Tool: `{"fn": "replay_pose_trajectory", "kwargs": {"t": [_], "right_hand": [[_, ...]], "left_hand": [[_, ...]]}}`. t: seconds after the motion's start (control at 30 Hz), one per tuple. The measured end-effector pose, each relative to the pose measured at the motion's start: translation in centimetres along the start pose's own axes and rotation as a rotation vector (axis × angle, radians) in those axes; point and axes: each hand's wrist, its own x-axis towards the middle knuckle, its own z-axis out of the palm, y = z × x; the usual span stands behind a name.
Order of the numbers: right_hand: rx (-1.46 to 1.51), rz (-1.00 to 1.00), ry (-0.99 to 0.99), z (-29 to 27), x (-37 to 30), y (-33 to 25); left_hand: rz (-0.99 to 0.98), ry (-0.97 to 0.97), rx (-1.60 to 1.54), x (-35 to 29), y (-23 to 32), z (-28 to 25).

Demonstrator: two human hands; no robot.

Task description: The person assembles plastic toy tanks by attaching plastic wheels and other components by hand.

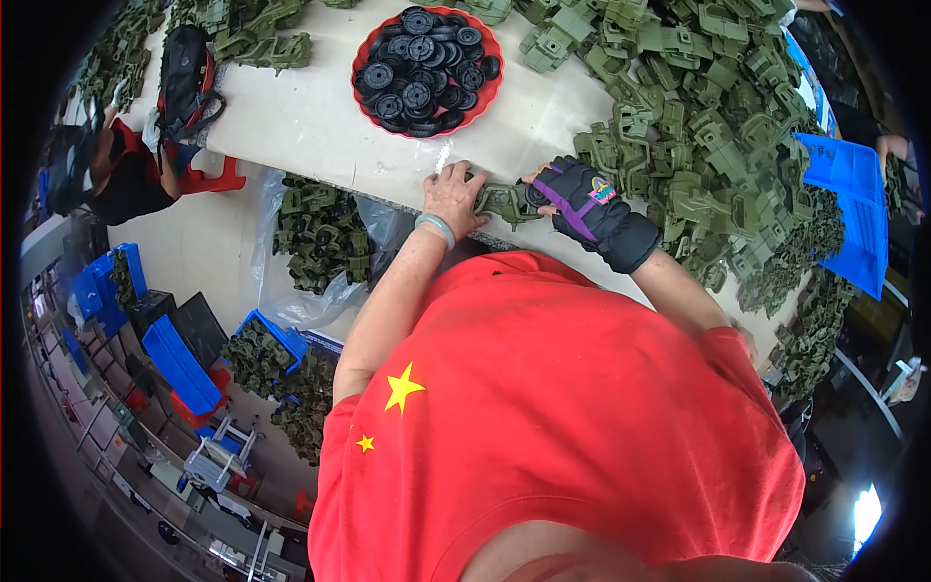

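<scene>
At the table's near edge, an olive-green plastic toy vehicle body (509, 204) lies between my two hands. My left hand (451, 201), bare with a pale bangle at the wrist, is closed round its left end, with a bit of black showing by the fingertips. My right hand (590, 206), in a black and purple fingerless glove, grips the other end. A black wheel (534, 195) sits at that end beside my right thumb and fingers. Beyond my hands stands a red scalloped dish (361, 89), heaped with black toy wheels (417, 95).
A large pile of green vehicle parts (718, 126) spreads over the table's right side, beside a blue crate (849, 209). A clear plastic bag (276, 291) holding green pieces sits below the table edge at left. Another person (136, 175) works at far left, near a black backpack (184, 82).
</scene>
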Motion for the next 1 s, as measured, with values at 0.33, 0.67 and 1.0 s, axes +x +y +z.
{"fn": "replay_pose_trajectory", "kwargs": {"t": [0.33, 0.67, 1.0], "right_hand": [[0.017, 0.039, 0.030, 0.9, 0.6, 0.1], [0.098, 0.160, 0.023, 0.9, -0.2, -0.4], [0.126, 0.307, 0.237, 3.6, -2.1, -1.9]], "left_hand": [[0.041, 0.021, -0.015, 0.1, -0.2, 0.1], [0.084, 0.005, -0.007, 0.8, -0.5, -0.3], [0.200, 0.067, 0.039, 1.8, -0.8, -1.1]]}}
